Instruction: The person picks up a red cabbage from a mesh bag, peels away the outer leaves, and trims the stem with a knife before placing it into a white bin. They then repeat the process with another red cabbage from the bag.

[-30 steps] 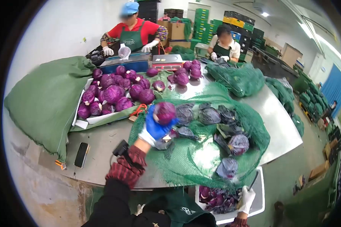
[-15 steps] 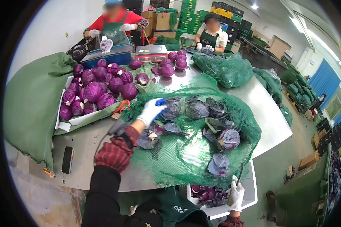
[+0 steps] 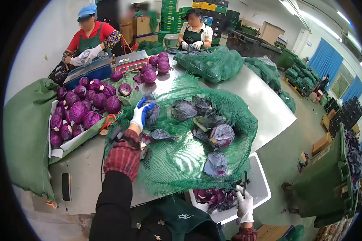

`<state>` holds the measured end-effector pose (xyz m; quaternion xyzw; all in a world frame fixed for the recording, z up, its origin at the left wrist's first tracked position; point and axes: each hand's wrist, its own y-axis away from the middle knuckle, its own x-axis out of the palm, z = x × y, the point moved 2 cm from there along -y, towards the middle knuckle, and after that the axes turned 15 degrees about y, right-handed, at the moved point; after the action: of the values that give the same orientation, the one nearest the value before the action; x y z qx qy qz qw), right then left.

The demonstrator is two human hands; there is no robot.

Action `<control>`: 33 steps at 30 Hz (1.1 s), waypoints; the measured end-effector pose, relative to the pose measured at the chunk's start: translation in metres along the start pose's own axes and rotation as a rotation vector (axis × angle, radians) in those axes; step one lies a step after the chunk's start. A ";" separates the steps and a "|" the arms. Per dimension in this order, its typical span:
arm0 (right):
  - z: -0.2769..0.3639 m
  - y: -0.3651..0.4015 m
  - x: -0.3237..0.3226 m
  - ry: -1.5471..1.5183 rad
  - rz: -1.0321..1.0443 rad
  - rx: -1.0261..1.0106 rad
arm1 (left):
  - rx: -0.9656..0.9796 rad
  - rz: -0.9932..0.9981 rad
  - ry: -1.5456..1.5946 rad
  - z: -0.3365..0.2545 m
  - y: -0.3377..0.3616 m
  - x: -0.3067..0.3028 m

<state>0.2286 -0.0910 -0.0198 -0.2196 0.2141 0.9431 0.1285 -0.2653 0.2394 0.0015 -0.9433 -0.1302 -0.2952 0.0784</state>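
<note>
My left hand [image 3: 140,113], in a white and blue glove, grips a dark purple cabbage [image 3: 152,112] at the left side of the green mesh net [image 3: 181,168]. Several other cabbages with loose outer leaves lie on the net, among them one with a cut pale stem [image 3: 222,135]. My right hand [image 3: 245,207], in a white glove, is closed around a knife [image 3: 245,179], blade up, beside the white box [image 3: 263,190] of purple leaves at the table's near edge.
Peeled red cabbages [image 3: 84,112] fill a lined container at left, beside a green sack [image 3: 26,136]. A phone [image 3: 66,186] lies on the table [image 3: 88,160]. Two co-workers stand across it, near scales [image 3: 131,60]. Full green nets [image 3: 213,64] lie behind; a green bin [image 3: 321,188] is at right.
My left hand has taken hold of a cabbage at the net's left side. The view has shifted right. The knife in my right hand now points more upright.
</note>
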 end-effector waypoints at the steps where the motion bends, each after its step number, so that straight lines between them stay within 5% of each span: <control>1: 0.009 -0.001 0.003 0.001 -0.004 -0.031 | 0.004 0.086 0.023 -0.016 0.014 0.010; 7: 0.086 0.003 0.044 0.046 0.087 -0.248 | -0.133 0.530 -0.015 -0.064 0.139 0.106; 9: 0.110 0.000 0.064 0.279 -0.054 -0.561 | -0.181 0.572 -0.117 -0.044 0.182 0.129; 12: 0.127 -0.013 0.099 0.243 -0.101 -0.748 | -0.275 0.718 -0.110 0.028 0.215 0.124; 15: 0.097 -0.046 0.124 0.403 0.060 -0.655 | -0.539 0.888 -0.129 0.075 0.229 0.115; 20: 0.068 -0.068 0.134 0.109 0.030 -0.793 | -0.525 0.980 -0.204 0.073 0.220 0.126; 23: 0.098 -0.047 0.108 0.413 0.027 -0.916 | -0.640 0.992 -0.141 0.065 0.215 0.134; 27: 0.090 -0.063 0.120 0.359 -0.059 -1.084 | -0.641 0.972 -0.227 0.067 0.207 0.132; 33: 0.100 -0.065 0.124 0.467 -0.335 -1.024 | -0.605 0.987 -0.260 0.067 0.199 0.131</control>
<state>0.1067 0.0303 -0.0193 -0.4866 -0.2838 0.8199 0.1027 -0.0678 0.0910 0.0081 -0.9012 0.4052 -0.1300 -0.0825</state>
